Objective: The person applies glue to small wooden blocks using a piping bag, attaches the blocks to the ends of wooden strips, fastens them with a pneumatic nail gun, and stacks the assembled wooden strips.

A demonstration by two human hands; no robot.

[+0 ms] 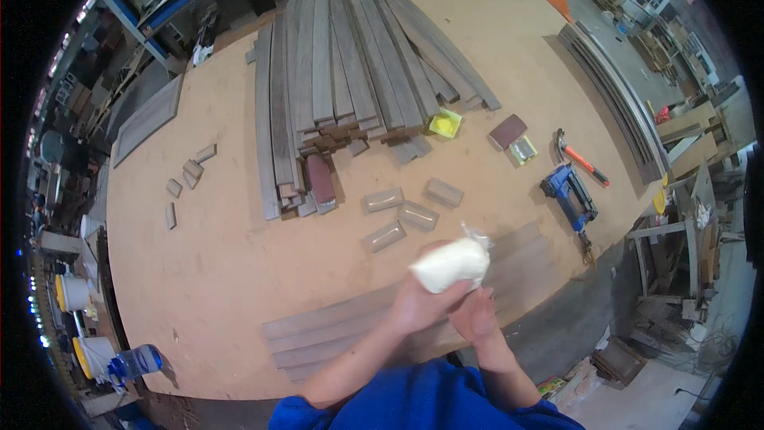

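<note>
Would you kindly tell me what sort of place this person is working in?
It looks like a woodworking shop, judging by the stack of long grey-brown wooden boards, the blue handheld nail gun and the orange-handled claw-type hammer.

No legible text, no readable label, brand, number or sign; any print too small or blurred

The bag (pixel 450 266) is creamy white, the shirt (pixel 422 400) royal blue. On a plain tan tabletop (pixel 215 271): grey-brown wooden strips (pixel 322 56), blocks (pixel 419 215) with pale streaks, dark red sandpaper (pixel 508 132), a yellow box (pixel 446 123), a blue-and-black nail gun (pixel 570 193), an orange-and-black-handled hammer (pixel 585 166).
</note>
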